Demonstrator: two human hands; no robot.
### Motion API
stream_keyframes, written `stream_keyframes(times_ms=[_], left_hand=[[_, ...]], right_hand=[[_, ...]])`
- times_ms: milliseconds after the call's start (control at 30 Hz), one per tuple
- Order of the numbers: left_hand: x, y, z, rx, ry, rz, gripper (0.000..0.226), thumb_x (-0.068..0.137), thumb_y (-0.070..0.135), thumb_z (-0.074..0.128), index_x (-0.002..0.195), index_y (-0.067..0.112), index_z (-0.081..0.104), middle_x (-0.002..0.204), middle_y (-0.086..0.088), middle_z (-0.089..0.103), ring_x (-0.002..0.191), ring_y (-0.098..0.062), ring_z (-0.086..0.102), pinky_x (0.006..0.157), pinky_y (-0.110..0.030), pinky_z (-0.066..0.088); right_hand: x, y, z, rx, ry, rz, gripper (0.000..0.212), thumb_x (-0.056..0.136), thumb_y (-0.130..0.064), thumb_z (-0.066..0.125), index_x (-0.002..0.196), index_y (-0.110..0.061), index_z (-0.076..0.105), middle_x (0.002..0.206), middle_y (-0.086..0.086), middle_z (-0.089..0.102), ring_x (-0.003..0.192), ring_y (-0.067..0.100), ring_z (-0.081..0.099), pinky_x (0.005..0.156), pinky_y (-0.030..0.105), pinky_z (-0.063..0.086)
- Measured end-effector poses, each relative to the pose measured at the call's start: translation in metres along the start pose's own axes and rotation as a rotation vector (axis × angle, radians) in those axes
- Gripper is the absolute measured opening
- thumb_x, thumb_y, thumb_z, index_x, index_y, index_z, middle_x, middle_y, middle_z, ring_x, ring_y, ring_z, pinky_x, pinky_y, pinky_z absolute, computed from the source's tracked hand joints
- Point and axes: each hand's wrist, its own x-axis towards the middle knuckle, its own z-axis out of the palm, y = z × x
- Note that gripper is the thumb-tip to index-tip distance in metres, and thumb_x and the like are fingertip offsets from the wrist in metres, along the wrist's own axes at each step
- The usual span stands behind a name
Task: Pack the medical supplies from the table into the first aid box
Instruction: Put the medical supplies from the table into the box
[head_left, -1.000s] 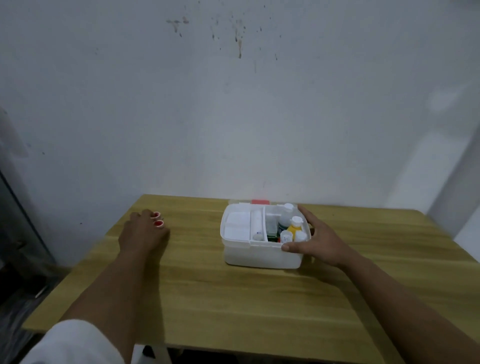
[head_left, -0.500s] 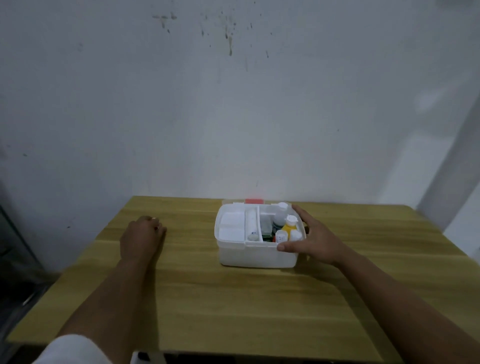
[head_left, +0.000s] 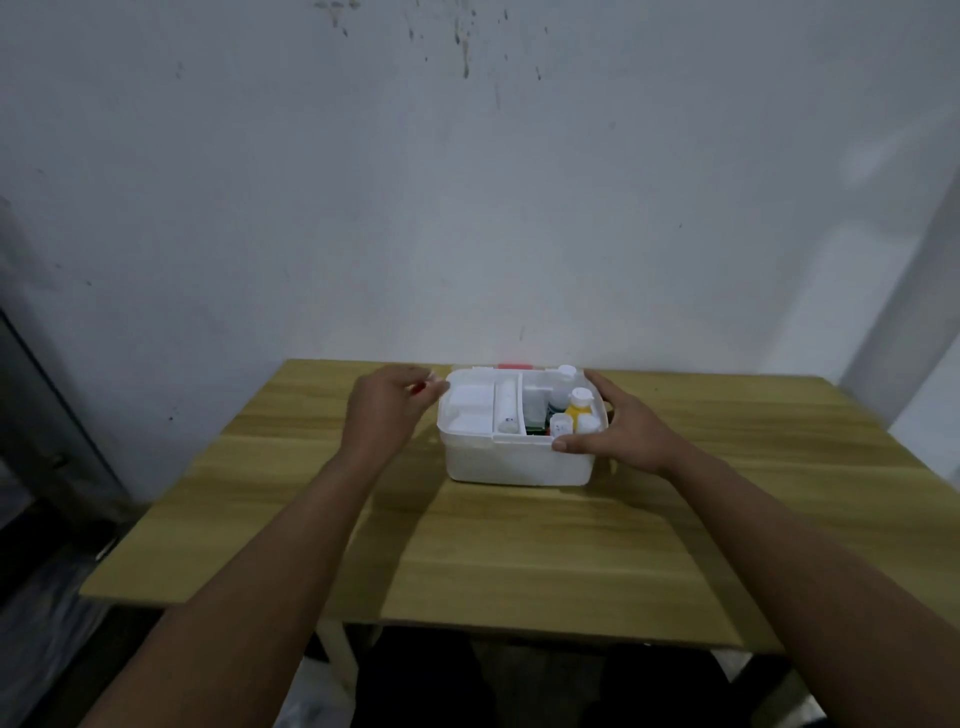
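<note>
Steadying: right hand (head_left: 626, 434) grasps first aid box (head_left: 519, 462) near-right rim.
Left hand (head_left: 387, 410): loosely curled, empty, beside left wall.
Advice: close lid evenly.

One first aid box (head_left: 519, 462) on one table (head_left: 519, 561). By the right hand's (head_left: 631, 434) grip on its rim stand four white-capped bottles (head_left: 579, 402), one yellow. Two hands counted; the left hand (head_left: 387, 410) is just beside the opposite rim.

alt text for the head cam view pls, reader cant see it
An open white first aid box packed with bottles and supplies sits on a wooden table against a white wall. The right hand grips its right rim; the left hand is at its left edge.
</note>
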Motion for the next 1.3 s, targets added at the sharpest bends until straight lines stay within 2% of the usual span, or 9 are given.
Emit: stream_keyframes(times_ms=[67,133,300,433,533,700,933,1100,1300], left_hand=[[-0.007,0.020,0.009,-0.031,-0.101,0.047,0.023,0.083,0.034,0.084,0.098,0.017,0.085,0.098,0.006,0.079,0.077,0.007,0.064,0.073,-0.012,0.046],[-0.014,0.030,0.017,0.039,-0.211,0.090,0.028,0.082,0.041,0.084,0.098,0.018,0.085,0.098,0.007,0.079,0.074,0.007,0.063,0.069,-0.012,0.043],[-0.020,0.031,0.021,0.178,-0.283,0.235,0.033,0.088,0.048,0.075,0.099,0.018,0.085,0.101,-0.001,0.079,0.089,-0.015,0.072,0.080,-0.037,0.055],[-0.021,0.022,0.019,0.280,-0.321,0.301,0.046,0.098,0.059,0.047,0.106,0.031,0.083,0.126,-0.002,0.072,0.109,-0.026,0.063,0.089,-0.040,0.048],[-0.025,0.011,0.019,0.316,-0.355,0.347,0.054,0.099,0.049,0.032,0.123,0.029,0.075,0.136,0.006,0.064,0.114,-0.027,0.055,0.097,-0.045,0.041],[-0.026,-0.001,0.019,0.197,-0.326,0.341,0.047,0.095,0.041,0.043,0.124,0.025,0.077,0.132,0.009,0.067,0.107,-0.020,0.055,0.098,-0.049,0.044],[-0.018,0.009,0.009,0.028,-0.292,0.345,0.032,0.086,0.044,0.062,0.101,0.026,0.084,0.113,0.014,0.073,0.103,-0.011,0.060,0.090,-0.029,0.048],[-0.016,0.019,0.006,-0.040,-0.327,0.308,0.002,0.085,0.022,0.080,0.087,0.022,0.081,0.094,0.017,0.072,0.094,-0.006,0.065,0.081,-0.025,0.049],[-0.010,0.028,-0.001,-0.129,-0.361,0.185,0.006,0.083,0.023,0.085,0.080,0.022,0.079,0.084,0.013,0.074,0.079,-0.006,0.068,0.067,-0.013,0.044]], right_hand=[[-0.001,-0.003,-0.001,0.003,0.000,0.002,0.140,0.042,-0.064,0.095,0.160,-0.032,0.029,0.146,-0.015,0.053,0.129,0.010,0.056,0.106,0.031,0.047],[-0.002,-0.005,-0.001,0.001,-0.001,0.007,0.140,0.042,-0.063,0.095,0.161,-0.030,0.027,0.147,-0.013,0.052,0.130,0.011,0.055,0.104,0.030,0.046],[-0.004,-0.007,-0.002,0.017,-0.001,0.020,0.132,0.050,-0.054,0.098,0.160,-0.031,0.029,0.144,-0.015,0.054,0.127,0.011,0.056,0.104,0.030,0.047],[-0.005,-0.008,-0.002,0.014,-0.008,0.027,0.138,0.042,-0.066,0.097,0.159,-0.036,0.030,0.147,-0.016,0.054,0.129,0.010,0.057,0.110,0.039,0.049],[-0.006,-0.008,-0.002,0.010,-0.013,0.027,0.138,0.044,-0.064,0.097,0.160,-0.034,0.027,0.150,-0.014,0.052,0.132,0.012,0.055,0.111,0.039,0.048],[-0.005,-0.007,-0.001,0.007,-0.009,0.030,0.139,0.046,-0.060,0.097,0.161,-0.032,0.025,0.151,-0.011,0.051,0.133,0.014,0.054,0.110,0.037,0.047],[-0.005,-0.009,-0.001,0.002,-0.007,0.028,0.138,0.047,-0.059,0.096,0.161,-0.031,0.025,0.150,-0.011,0.053,0.131,0.012,0.055,0.108,0.035,0.048],[-0.007,-0.011,-0.002,0.005,-0.019,0.041,0.139,0.046,-0.061,0.096,0.161,-0.032,0.025,0.149,-0.012,0.053,0.131,0.012,0.056,0.107,0.034,0.048],[-0.010,-0.013,-0.003,0.000,-0.027,0.046,0.144,0.039,-0.069,0.094,0.161,-0.033,0.025,0.147,-0.013,0.055,0.130,0.013,0.057,0.109,0.039,0.049]])
